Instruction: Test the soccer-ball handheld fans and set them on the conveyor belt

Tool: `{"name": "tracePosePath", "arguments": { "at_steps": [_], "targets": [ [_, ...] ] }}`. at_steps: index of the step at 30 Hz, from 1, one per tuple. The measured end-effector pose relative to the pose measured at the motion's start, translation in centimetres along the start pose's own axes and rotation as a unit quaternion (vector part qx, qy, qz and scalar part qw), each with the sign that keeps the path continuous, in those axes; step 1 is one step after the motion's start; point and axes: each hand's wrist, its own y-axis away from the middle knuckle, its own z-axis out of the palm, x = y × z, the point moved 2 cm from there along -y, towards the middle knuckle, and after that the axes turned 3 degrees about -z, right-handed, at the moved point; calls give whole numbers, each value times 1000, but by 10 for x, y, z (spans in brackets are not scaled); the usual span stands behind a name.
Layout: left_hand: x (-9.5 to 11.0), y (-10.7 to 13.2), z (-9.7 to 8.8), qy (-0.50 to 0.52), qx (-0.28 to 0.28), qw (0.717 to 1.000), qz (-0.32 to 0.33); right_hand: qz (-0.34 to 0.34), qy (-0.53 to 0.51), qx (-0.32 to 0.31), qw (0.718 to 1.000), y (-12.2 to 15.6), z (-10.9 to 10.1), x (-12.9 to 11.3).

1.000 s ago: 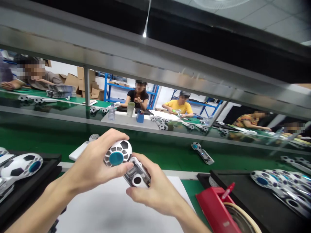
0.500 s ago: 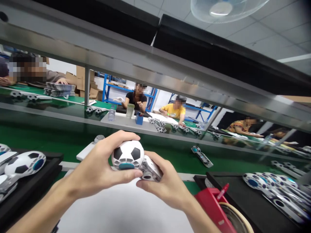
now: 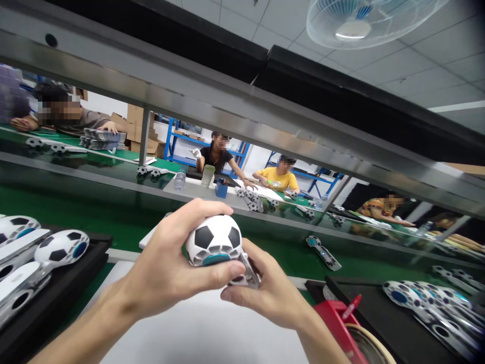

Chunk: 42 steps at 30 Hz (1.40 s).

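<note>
I hold a small hand fan with a round soccer-ball head, white with black patches and a teal hub. My left hand wraps its fingers over the head from the left, thumb across the underside. My right hand grips the clear handle end from below, fingers curled. The fan's face tilts down toward a white sheet on the bench in front of me.
A black tray at left holds several similar fans. Another black tray at right carries several more. A red tape dispenser stands near my right wrist. One fan lies on the green belt. Other people sit across the line.
Both hands lifted the fan and tipped it, so its teal hub turned from facing me to facing downward. The view tilted upward.
</note>
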Motion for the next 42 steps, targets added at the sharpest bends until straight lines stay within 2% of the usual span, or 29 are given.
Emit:
{"name": "tracePosePath", "arguments": {
  "at_steps": [3,5,8,10,12,14,16,18,20,22,24,26,29,30,32,34,39,42],
  "targets": [
    [-1,-1,-3,19,27,999,-42,2,19,5,1000,6,-8,2],
    [-3,-3,-8,27,58,996,-65,-6,6,36,999,12,-18,3],
    [-12,-8,-14,70,63,989,-117,-40,-11,156,987,17,-37,-4],
    [-20,-10,-10,121,-4,975,-187,-81,-20,253,964,16,-47,-15],
    [-26,-8,4,145,-112,951,-247,-137,-46,309,940,8,-51,-28],
    [-30,-2,25,143,-217,929,-264,-191,-64,289,936,-5,-49,-38],
    [-32,6,48,157,-270,910,-272,-196,-31,203,959,-22,-44,-42],
    [-35,13,65,189,-264,896,-303,-170,34,134,976,-35,-40,-41],
    [-36,17,73,194,-226,899,-320,-170,50,136,975,-41,-41,-39],
    [-35,17,71,173,-195,914,-310,-201,12,170,965,-41,-42,-39],
    [-32,15,67,148,-192,922,-300,-212,-1,164,963,-37,-41,-39],
    [-29,12,62,116,-193,932,-285,-224,49,170,958,-31,-39,-39],
    [-26,8,55,54,-210,949,-230,-275,86,234,928,-23,-35,-36],
    [-26,7,53,44,-227,946,-226,-277,76,244,926,-23,-34,-34],
    [-29,6,50,50,-254,933,-251,-241,43,229,942,-26,-33,-29],
    [-34,6,47,86,-255,924,-271,-204,26,215,955,-27,-31,-26],
    [-39,6,47,166,-257,915,-264,-210,9,230,950,-20,-27,-30],
    [-34,5,42,122,-272,917,-264,-222,36,208,952,-15,-24,-34]
  ]
}}
